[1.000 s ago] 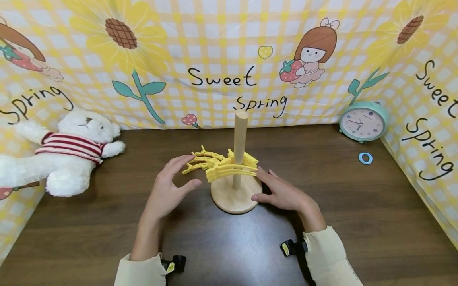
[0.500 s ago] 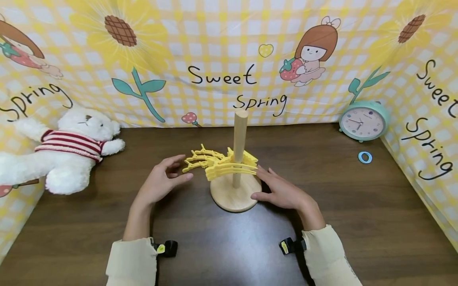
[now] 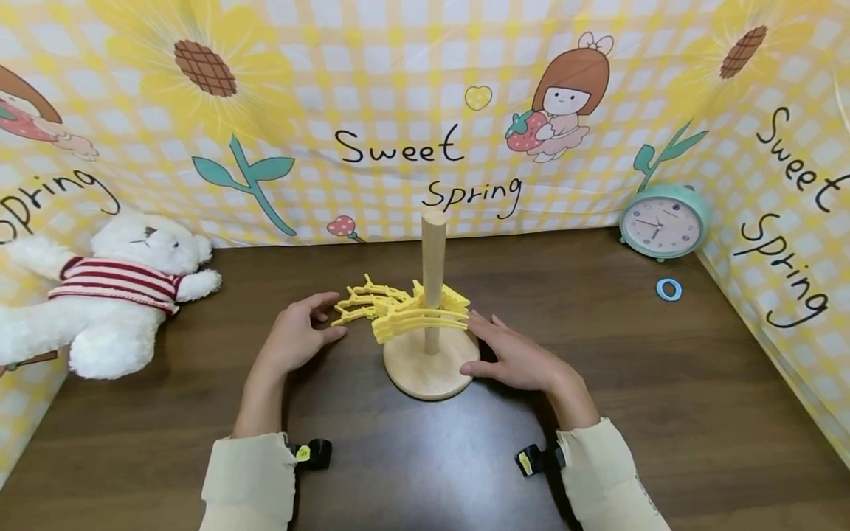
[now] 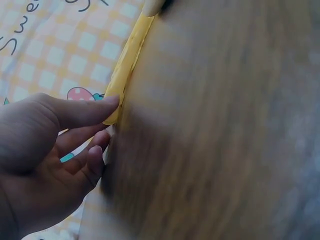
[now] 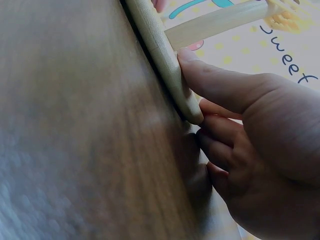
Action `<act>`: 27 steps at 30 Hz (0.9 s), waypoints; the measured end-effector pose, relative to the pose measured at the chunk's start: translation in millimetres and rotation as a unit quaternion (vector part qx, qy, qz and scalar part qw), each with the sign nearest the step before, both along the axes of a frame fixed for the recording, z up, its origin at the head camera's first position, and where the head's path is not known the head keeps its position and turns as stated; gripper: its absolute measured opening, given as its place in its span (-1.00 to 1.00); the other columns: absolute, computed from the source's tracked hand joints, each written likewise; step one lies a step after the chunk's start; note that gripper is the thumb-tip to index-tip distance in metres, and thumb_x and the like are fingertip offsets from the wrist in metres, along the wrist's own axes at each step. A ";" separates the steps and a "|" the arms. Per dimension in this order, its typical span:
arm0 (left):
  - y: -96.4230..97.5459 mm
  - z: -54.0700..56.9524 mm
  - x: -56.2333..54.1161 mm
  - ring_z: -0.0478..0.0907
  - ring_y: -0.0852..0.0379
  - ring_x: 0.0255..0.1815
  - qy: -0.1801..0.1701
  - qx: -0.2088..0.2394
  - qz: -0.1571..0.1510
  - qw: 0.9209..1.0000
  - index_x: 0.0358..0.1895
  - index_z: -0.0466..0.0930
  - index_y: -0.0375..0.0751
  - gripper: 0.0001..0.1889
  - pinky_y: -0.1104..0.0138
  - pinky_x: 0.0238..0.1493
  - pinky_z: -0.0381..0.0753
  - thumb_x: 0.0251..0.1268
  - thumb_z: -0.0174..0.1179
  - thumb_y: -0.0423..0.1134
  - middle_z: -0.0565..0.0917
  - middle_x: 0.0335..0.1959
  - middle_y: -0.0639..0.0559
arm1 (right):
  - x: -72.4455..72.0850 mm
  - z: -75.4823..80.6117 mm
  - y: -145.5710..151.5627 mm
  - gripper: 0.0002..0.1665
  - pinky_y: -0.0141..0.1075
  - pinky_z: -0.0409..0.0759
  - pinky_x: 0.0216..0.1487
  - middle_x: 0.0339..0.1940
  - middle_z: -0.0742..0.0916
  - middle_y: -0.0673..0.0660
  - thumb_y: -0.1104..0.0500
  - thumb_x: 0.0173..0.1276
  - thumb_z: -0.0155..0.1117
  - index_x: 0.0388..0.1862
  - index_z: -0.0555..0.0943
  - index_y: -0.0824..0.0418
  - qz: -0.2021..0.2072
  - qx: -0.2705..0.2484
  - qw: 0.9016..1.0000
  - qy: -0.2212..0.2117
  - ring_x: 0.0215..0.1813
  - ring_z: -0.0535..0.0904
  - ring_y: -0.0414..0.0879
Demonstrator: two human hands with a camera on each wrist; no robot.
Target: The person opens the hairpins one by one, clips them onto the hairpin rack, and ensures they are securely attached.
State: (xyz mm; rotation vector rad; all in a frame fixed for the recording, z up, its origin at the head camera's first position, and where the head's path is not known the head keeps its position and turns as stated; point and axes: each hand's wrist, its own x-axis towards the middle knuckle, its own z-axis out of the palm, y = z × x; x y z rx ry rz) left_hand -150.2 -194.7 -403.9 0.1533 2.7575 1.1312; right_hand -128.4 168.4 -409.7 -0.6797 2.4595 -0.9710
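In the head view a wooden stand (image 3: 428, 372) with a round base and upright post stands at the middle of the table. A yellow plastic thing (image 3: 398, 313) with several long, thin curved arms lies around the post, its tips spread to the left. My left hand (image 3: 292, 338) pinches its left end; in the left wrist view the thumb lies over the tip of a yellow arm (image 4: 129, 65), with the fingers curled beneath. My right hand (image 3: 521, 360) holds the right edge of the base; in the right wrist view the thumb presses the base (image 5: 165, 60) from above, with fingers along its side.
A white teddy bear (image 3: 126, 276) in a striped shirt lies at the left. At the back right stand a mint-green alarm clock (image 3: 664, 221) and, in front of it, a blue ring (image 3: 668, 289). Yellow checked cloth (image 3: 398, 88) walls off the back and sides.
My left hand has drawn back leftward, then come in at the tips of the yellow plastic thing and closed on them. My right hand stays at the base. The head view has shifted slightly.
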 end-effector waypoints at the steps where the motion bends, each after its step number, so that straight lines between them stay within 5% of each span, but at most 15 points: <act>1: 0.0 -0.3 0.0 0.50 -0.22 0.17 0.000 -0.002 0.003 1.000 0.42 0.42 -0.30 -0.41 -0.09 0.17 0.48 0.36 0.34 -0.31 0.52 0.33 -0.26 | 0.5 0.3 -0.2 -0.03 0.17 -0.09 0.57 0.67 0.08 0.14 -0.15 0.43 0.34 0.67 0.12 0.00 -0.003 0.003 1.000 -0.004 0.65 -0.20 0.20; 17: -1.6 0.3 0.2 0.57 -0.19 0.11 0.016 -0.006 0.025 1.000 0.32 0.55 -0.28 -0.51 -0.08 0.14 0.53 0.36 0.35 -0.31 0.62 0.23 -0.24 | -1.8 1.3 -0.5 -0.07 0.10 -0.17 0.59 0.65 0.12 0.21 -0.10 0.44 0.35 0.65 0.17 0.06 0.017 -0.015 0.999 0.023 0.66 -0.11 0.13; 27: -3.3 7.2 6.8 0.62 -0.15 -0.01 0.033 0.003 0.007 0.999 0.22 0.63 -0.33 -0.56 -0.03 0.03 0.57 0.32 0.40 -0.23 0.71 -0.01 -0.25 | -0.6 -0.4 -1.1 -0.07 0.09 -0.16 0.59 0.65 0.13 0.20 -0.10 0.44 0.35 0.65 0.16 0.05 0.015 -0.010 1.000 0.019 0.66 -0.11 0.11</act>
